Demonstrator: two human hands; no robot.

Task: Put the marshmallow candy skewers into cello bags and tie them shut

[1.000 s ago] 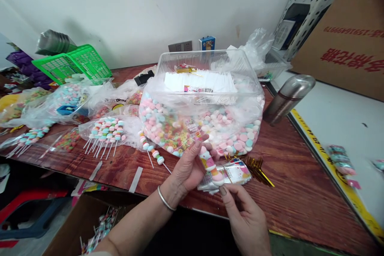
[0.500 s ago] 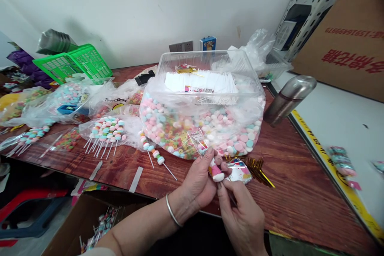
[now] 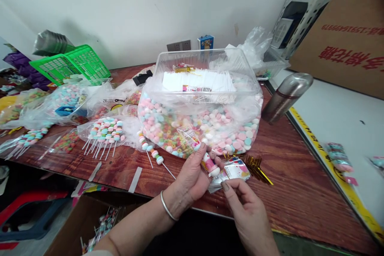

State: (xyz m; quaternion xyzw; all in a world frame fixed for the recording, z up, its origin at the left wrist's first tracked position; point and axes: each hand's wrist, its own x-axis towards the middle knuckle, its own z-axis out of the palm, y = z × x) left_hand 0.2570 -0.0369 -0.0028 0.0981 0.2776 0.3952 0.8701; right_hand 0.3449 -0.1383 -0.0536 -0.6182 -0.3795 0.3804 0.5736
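Note:
My left hand [image 3: 190, 176] is closed round a candy skewer in a printed clear sleeve [image 3: 200, 153]; the sleeve's open end sticks up past my fingers. My right hand [image 3: 244, 208] pinches the skewer's stick just below the lowest candy. Under both hands lies a small stack of printed sleeves [image 3: 234, 171] on the wooden table [image 3: 300, 196]. Gold twist ties [image 3: 258, 168] lie beside the stack. Behind them stands a large clear bag of pastel candies [image 3: 216, 126].
Finished skewers [image 3: 105, 134] and a loose skewer [image 3: 153, 154] lie to the left, among more candy bags. A clear tub [image 3: 204, 70], a green basket [image 3: 72, 64] and a steel flask [image 3: 285, 98] stand further back. A cardboard box [image 3: 87, 224] sits below the table edge.
The sleeved skewer dropped toward the table edge, then rose slightly and tilted left. My right hand moved in to grip the stick under the candy.

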